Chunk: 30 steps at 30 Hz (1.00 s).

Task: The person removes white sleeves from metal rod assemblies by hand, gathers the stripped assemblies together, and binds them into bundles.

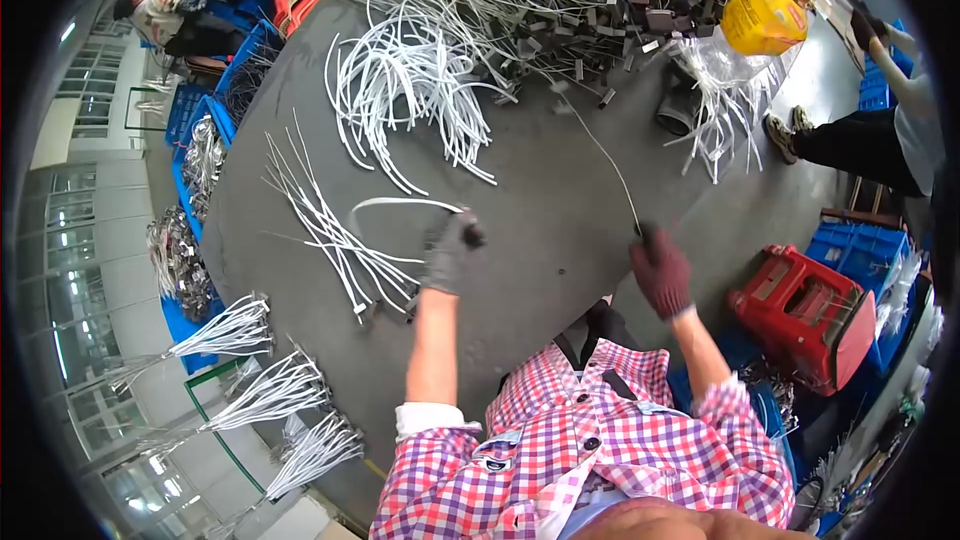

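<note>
Over the tabletop, the gloved left hand is pinching a white tube, the right hand a thin wire, apparently holding them apart against tangling.

A loose shirt of pink, purple and white checked cloth is worn, set with round dark buttons and marked with a small eye-like patch. The left sleeve is edged by a plain white cuff. The left hand is covered by a grey fabric glove, the right hand by a dark maroon knitted glove.
</note>
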Available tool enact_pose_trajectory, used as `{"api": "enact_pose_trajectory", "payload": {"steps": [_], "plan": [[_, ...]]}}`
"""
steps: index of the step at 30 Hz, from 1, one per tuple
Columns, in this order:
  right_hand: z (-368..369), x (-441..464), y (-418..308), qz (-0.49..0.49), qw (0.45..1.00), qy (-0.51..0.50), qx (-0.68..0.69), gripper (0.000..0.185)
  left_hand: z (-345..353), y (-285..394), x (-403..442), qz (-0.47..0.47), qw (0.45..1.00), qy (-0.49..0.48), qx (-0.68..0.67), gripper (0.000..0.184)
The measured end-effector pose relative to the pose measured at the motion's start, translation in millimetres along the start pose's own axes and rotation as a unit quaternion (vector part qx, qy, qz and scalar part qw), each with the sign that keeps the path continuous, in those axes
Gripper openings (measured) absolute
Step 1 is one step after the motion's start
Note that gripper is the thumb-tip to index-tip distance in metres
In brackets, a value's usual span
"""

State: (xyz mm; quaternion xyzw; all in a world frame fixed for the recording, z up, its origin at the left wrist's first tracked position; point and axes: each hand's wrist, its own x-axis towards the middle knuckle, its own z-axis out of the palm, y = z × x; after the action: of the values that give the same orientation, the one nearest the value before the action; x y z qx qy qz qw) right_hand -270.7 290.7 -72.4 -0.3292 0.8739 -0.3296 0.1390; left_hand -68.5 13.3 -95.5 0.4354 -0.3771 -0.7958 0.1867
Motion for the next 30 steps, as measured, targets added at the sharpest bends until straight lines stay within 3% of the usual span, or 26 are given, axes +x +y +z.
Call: {"api": "enact_pose_trajectory", "payload": {"steps": [2, 4, 5, 6, 7, 8, 9, 10, 11, 12, 15, 17, 18, 20, 24, 25, 28, 29, 30], "plan": [[-21.9, -47.5, 3.1, 0.017, 1.000, -0.024, 0.007, 0.023, 68.9, -27.7, -15.4, 0.005, 1.000, 0.011, 0.016, 0.013], [-42.1, -91.5, 15.3, -0.020, 0.997, -0.065, -0.024, 0.014, 78.8, -60.8, -8.4, 0.003, 0.999, -0.027, 0.044, 0.017], [-54.7, -110.9, 20.4, -0.050, 0.994, -0.084, -0.040, 0.010, 77.6, -80.8, -10.1, 0.111, 0.919, -0.046, 0.376, 0.025], [-64.5, -129.4, 27.5, -0.060, 0.988, -0.129, -0.058, 0.015, 94.4, -98.5, -4.7, 0.236, 0.722, -0.077, 0.645, 0.034], [-86.8, -132.6, 20.8, -0.068, 0.975, -0.207, -0.030, 0.028, 147.5, -66.7, -23.2, -0.099, 0.910, -0.012, 0.403, 0.047], [-82.3, -157.9, 38.1, -0.088, 0.961, -0.254, -0.061, 0.040, 144.2, -86.9, -13.9, -0.076, 0.929, -0.043, 0.360, 0.054], [-88.2, -167.5, 29.9, -0.037, 0.941, -0.312, -0.124, 0.041, 147.5, -104.9, -0.3, -0.144, 0.986, -0.041, 0.067, 0.048], [-107.9, -160.3, 11.1, 0.015, 0.921, -0.365, -0.134, 0.041, 173.4, -84.1, -10.7, -0.111, 0.986, -0.127, 0.007, 0.040], [-103.1, -177.4, 28.7, 0.010, 0.933, -0.338, -0.122, 0.041, 183.2, -83.4, -9.7, -0.131, 0.972, -0.175, -0.082, 0.039], [-95.1, -191.4, 41.1, -0.008, 0.942, -0.317, -0.112, 0.040, 151.0, -110.2, 28.0, -0.088, 0.991, -0.097, -0.024, 0.036], [-106.3, -222.8, 59.7, 0.028, 0.944, -0.308, -0.114, 0.036, 133.9, -118.0, 72.6, -0.012, 0.993, -0.105, 0.046, 0.034], [-113.8, -254.3, 72.6, 0.031, 0.940, -0.322, -0.109, 0.037, 130.8, -116.5, 82.8, 0.117, 0.986, -0.046, 0.112, 0.033], [-124.7, -266.3, 75.5, 0.056, 0.945, -0.305, -0.100, 0.029, 131.8, -112.0, 88.4, 0.119, 0.985, -0.050, 0.112, 0.033], [-132.7, -286.9, 80.8, 0.082, 0.951, -0.283, -0.093, 0.022, 136.3, -101.8, 95.1, 0.148, 0.959, 0.017, 0.240, 0.035], [-136.6, -295.1, 82.2, 0.132, 0.955, -0.238, -0.114, 0.022, 104.3, -87.5, 132.9, 0.123, 0.986, -0.001, 0.113, 0.033], [-135.4, -296.1, 84.0, 0.137, 0.954, -0.242, -0.114, 0.023, 140.2, -72.4, 81.1, 0.177, 0.980, -0.010, 0.092, 0.032], [-126.9, -301.2, 89.7, 0.138, 0.957, -0.235, -0.098, 0.024, 145.4, -67.2, 60.1, 0.241, 0.958, -0.027, 0.152, 0.030], [-123.4, -302.2, 91.7, 0.136, 0.962, -0.223, -0.084, 0.024, 143.8, -65.4, 60.7, 0.244, 0.958, -0.026, 0.150, 0.030], [-119.6, -303.7, 93.1, 0.134, 0.962, -0.222, -0.085, 0.024, 138.4, -63.5, 62.5, 0.185, 0.978, -0.035, 0.091, 0.028]]}}
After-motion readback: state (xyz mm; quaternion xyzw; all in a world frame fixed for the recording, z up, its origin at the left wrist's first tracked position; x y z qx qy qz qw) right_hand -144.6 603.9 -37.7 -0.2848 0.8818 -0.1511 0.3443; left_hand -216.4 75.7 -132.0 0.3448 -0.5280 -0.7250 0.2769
